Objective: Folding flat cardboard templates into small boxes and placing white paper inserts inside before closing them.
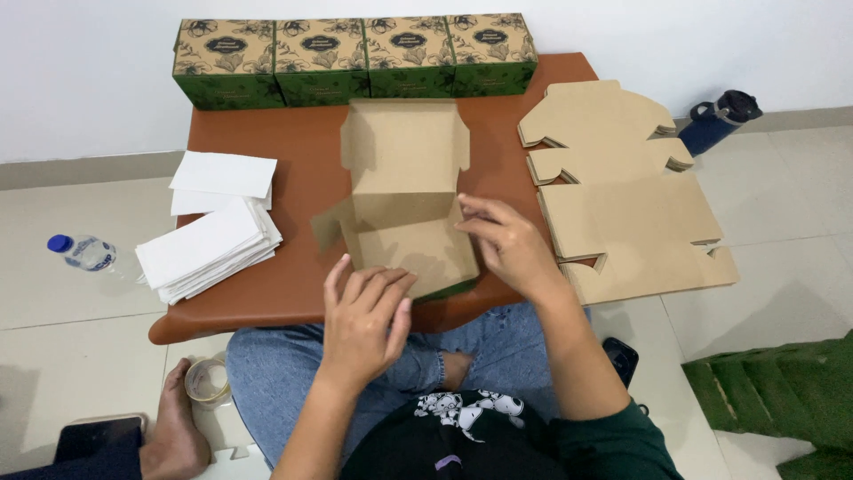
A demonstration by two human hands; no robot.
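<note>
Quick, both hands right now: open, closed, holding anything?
Left hand: open, fingers flat on the half-folded brown cardboard box.
Right hand: open, fingertips pressing the box's side flap, gripping nothing.

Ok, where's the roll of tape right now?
In the head view the roll of tape is on the floor at lower left, below the table edge, beside the person's foot and left of the left hand.

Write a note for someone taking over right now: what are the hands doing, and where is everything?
Left hand: flat on the near flap of the half-folded box.
Right hand: fingers on its right side panel.
Done: four finished boxes line the table's far edge.
Left: this box lies open; flat box blanks are stacked on the right, white paper sheets on the left.
</note>
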